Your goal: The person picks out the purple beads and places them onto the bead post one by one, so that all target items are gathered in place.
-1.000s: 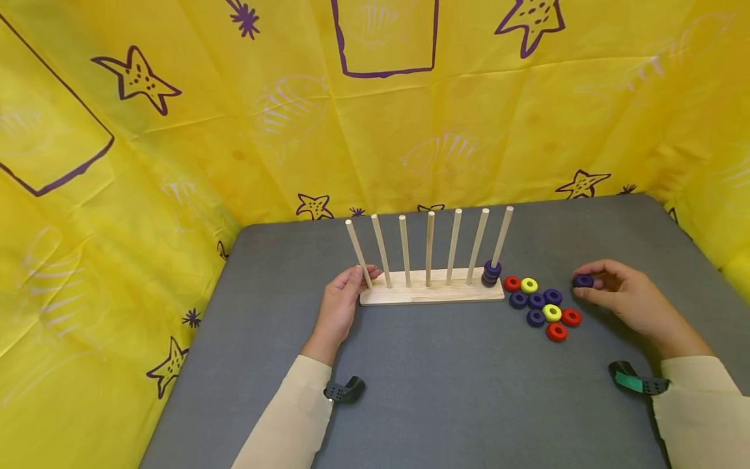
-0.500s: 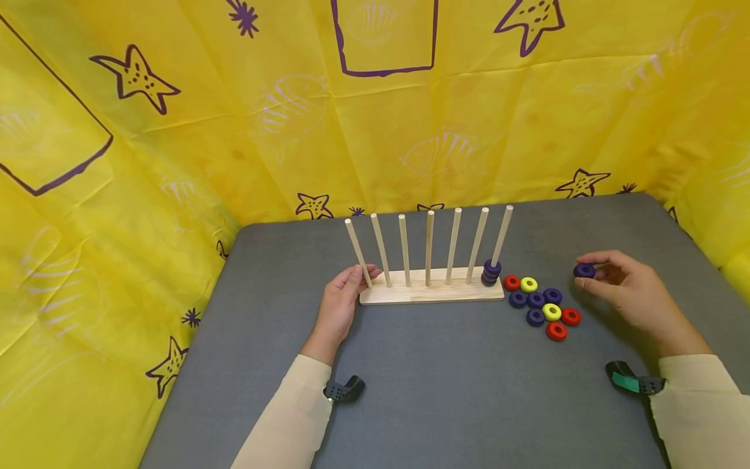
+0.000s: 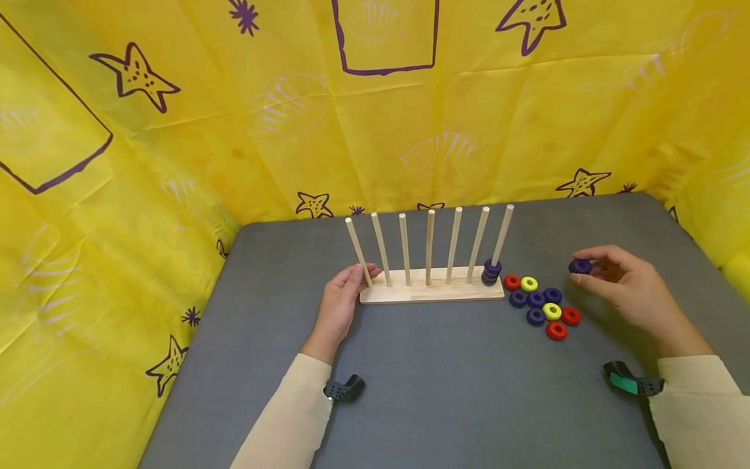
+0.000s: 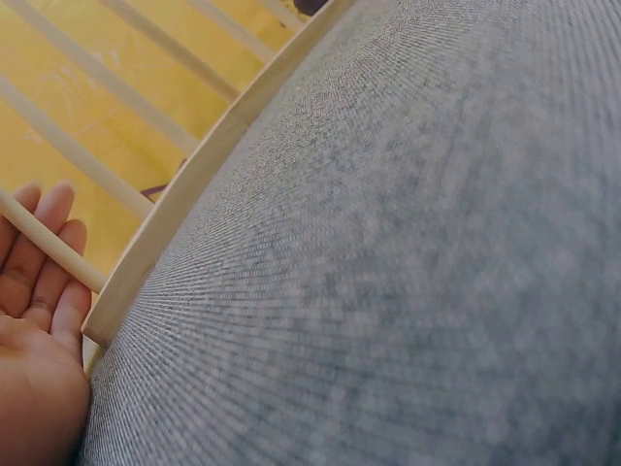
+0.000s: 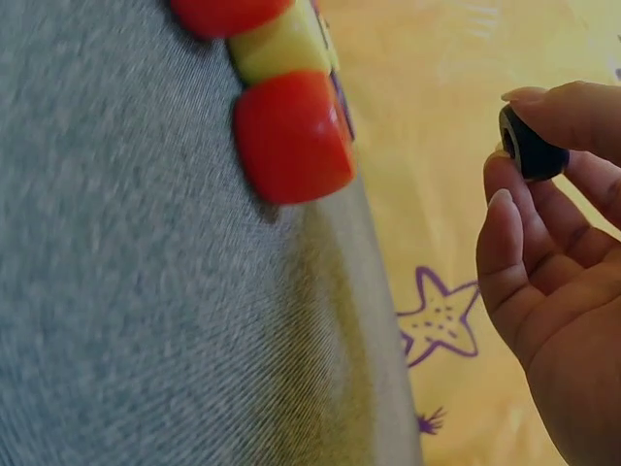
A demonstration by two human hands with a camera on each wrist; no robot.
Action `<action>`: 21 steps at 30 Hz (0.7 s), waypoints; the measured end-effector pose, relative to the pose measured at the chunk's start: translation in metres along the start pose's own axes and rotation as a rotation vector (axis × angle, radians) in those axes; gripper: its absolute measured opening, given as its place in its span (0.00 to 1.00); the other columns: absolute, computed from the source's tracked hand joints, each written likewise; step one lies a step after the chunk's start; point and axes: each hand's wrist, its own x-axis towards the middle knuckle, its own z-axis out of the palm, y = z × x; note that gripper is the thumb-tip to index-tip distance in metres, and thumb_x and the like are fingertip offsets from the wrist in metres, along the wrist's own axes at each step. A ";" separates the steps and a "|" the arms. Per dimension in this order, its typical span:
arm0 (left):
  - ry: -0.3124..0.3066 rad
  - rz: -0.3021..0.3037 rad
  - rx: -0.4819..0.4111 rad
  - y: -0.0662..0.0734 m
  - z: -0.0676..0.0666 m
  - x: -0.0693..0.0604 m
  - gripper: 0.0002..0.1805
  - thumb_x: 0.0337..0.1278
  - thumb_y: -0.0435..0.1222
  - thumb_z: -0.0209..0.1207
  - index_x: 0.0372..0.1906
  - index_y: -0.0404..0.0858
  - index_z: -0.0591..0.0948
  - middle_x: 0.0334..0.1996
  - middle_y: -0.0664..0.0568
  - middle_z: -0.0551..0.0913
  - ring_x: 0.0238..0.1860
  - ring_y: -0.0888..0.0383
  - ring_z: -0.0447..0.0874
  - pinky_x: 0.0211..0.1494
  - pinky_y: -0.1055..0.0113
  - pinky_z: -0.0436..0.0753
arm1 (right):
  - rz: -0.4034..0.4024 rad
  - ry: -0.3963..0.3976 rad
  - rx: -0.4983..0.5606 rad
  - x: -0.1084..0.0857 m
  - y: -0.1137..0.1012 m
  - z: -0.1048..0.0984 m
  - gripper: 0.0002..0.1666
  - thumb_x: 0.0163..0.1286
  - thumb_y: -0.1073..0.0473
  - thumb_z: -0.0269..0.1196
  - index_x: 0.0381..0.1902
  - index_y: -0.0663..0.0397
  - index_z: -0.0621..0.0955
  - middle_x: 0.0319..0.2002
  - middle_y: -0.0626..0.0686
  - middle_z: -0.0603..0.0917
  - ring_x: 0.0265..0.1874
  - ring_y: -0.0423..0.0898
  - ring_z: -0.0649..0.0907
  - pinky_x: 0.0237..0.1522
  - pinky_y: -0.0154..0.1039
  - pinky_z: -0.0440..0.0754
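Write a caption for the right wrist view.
Right hand holding a dark ring, red rings and a yellow ring nearby.

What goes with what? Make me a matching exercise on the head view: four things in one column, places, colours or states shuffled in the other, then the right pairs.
Things
1. Left hand
2. Right hand
3. Ring stack
4. Backdrop

Places, colours and states
A. around the rightmost peg
B. mostly yellow
C. pinching a single dark purple ring
D. at the left end of the wooden base

Right pairs: 1-D, 2-C, 3-A, 4-B
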 end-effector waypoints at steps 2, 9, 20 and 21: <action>0.000 -0.001 -0.003 0.000 0.000 0.000 0.23 0.89 0.44 0.54 0.61 0.27 0.86 0.57 0.39 0.89 0.64 0.47 0.85 0.69 0.57 0.78 | -0.014 0.004 0.014 0.000 -0.003 0.000 0.19 0.73 0.63 0.76 0.59 0.55 0.85 0.42 0.44 0.85 0.37 0.40 0.79 0.36 0.26 0.77; 0.004 -0.009 0.012 0.001 0.000 0.000 0.23 0.88 0.44 0.54 0.61 0.28 0.86 0.57 0.41 0.89 0.64 0.48 0.85 0.70 0.57 0.78 | -0.033 0.012 0.036 0.001 -0.013 0.003 0.19 0.73 0.65 0.76 0.59 0.55 0.85 0.41 0.47 0.85 0.35 0.41 0.79 0.34 0.27 0.77; 0.007 -0.005 0.003 0.002 0.001 0.000 0.23 0.88 0.44 0.55 0.61 0.26 0.85 0.56 0.39 0.89 0.64 0.47 0.85 0.70 0.57 0.78 | -0.144 0.053 0.102 0.000 -0.031 0.009 0.21 0.68 0.78 0.74 0.56 0.62 0.86 0.43 0.44 0.84 0.36 0.40 0.79 0.35 0.24 0.78; 0.007 -0.005 0.003 0.002 0.001 0.000 0.23 0.88 0.44 0.55 0.61 0.26 0.85 0.56 0.39 0.89 0.64 0.47 0.85 0.70 0.57 0.78 | -0.157 0.050 0.115 0.000 -0.032 0.010 0.21 0.67 0.79 0.73 0.56 0.63 0.86 0.44 0.45 0.84 0.36 0.40 0.79 0.35 0.24 0.78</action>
